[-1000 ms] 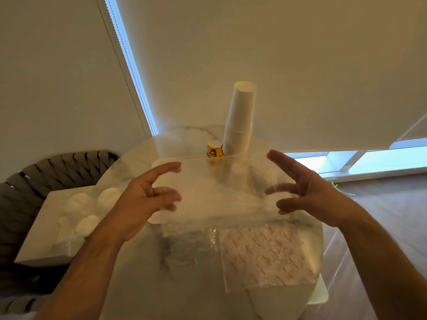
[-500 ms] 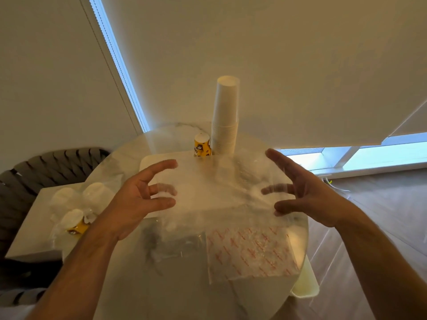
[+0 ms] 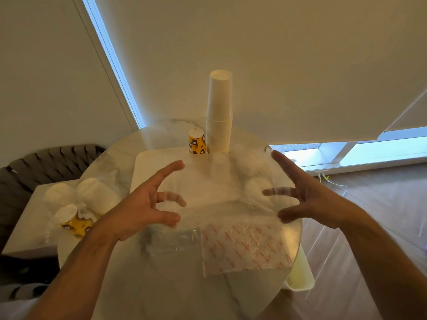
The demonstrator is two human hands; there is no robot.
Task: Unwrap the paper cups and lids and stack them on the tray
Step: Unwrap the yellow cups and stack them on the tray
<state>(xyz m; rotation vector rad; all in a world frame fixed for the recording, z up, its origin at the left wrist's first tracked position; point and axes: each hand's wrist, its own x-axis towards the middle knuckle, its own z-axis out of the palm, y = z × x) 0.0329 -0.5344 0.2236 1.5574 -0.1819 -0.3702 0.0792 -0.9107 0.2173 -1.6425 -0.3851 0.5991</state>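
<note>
Two hands: our left hand [image 3: 147, 204] and right hand [image 3: 307, 195] are both spread, fingers apart and lightly bent, on either side of a clear plastic wrapper [image 3: 221, 199] that looks stretched between them; whether the fingertips pinch the film or only press it, we cannot tell.
Wrapper handling: we judge it feather-light, limp and slippery, likely to cling and tear; best taken by its edges.
Wrapper position: between the hands, over the white tray [image 3: 147, 162], with pale round shapes, perhaps lids, showing blurred through it near the right hand.
Stack of paper cups [image 3: 219, 112]: upright at 12 o'clock on the tray, beyond both hands; light, easily crushed and tippy, we judge, so hold it low around the rims.
Yellow printed cup [image 3: 196, 142]: just beside the stack, at its 9 o'clock.
Still-wrapped cups [image 3: 76, 204]: at 9 o'clock of the left hand, on a side surface, well apart from the tray.
Red-printed bag [image 3: 245, 245]: flat on the counter [image 3: 175, 285] at 6 o'clock of the right hand.
</note>
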